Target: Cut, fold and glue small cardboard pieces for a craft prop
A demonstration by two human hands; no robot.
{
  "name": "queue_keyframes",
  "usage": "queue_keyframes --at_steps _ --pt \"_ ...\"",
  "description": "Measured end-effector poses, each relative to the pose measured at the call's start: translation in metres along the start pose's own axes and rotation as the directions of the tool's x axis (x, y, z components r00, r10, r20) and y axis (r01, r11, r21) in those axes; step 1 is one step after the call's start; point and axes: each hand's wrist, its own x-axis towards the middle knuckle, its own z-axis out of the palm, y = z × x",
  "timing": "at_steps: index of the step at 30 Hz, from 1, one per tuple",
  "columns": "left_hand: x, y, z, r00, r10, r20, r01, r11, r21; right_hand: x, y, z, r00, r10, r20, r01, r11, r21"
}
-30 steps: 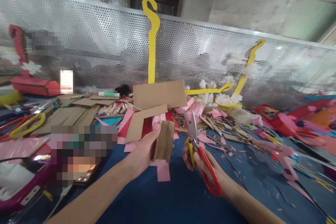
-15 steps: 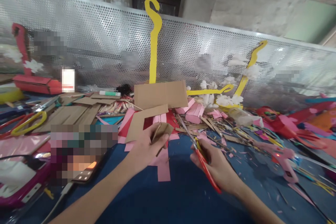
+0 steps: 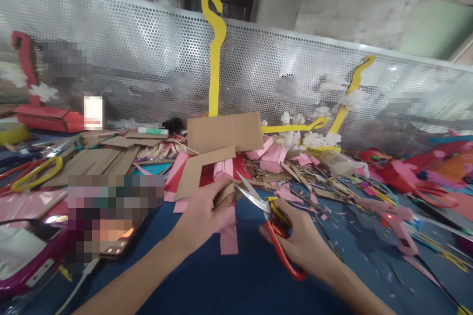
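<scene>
My left hand (image 3: 203,211) pinches a small piece of brown cardboard (image 3: 229,191), mostly covered by the fingers. Closed round the red and yellow handles of a pair of scissors (image 3: 262,204) is my right hand (image 3: 301,234). The blades are spread and their tips reach the cardboard's right edge; whether they bite into it I cannot tell. Under the left hand lies a strip of pink paper (image 3: 229,236) on the blue tabletop. Just beyond are an L-shaped cardboard cutout (image 3: 188,174) and a larger cardboard rectangle (image 3: 225,133).
A tall yellow hook shape (image 3: 215,69) stands behind the cardboard against a perforated metal panel (image 3: 148,49). To the right lies a pink glue gun (image 3: 397,219) among scraps. A phone (image 3: 118,246) with a cable and a purple object (image 3: 33,270) occupy the left side.
The scissors have swung left and their blades have opened, bringing the tips to the cardboard piece. My left hand has turned slightly, hiding more of that piece.
</scene>
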Motion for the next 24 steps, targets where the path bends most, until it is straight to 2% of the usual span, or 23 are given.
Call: queue_keyframes --at_steps 7,24 --pt "-0.002 0.0006 0.0023 1.0 0.005 -0.016 -0.004 0.998 0.063 0.0003 -0.0028 -0.0008 1.0 0.005 -0.001 -0.005 1.0 -0.002" --pt "-0.0023 0.0013 0.0027 0.999 0.029 -0.029 -0.028 0.999 0.044 0.0011 0.0017 0.0034 0.999 0.004 -0.038 -0.003 1.0 0.03"
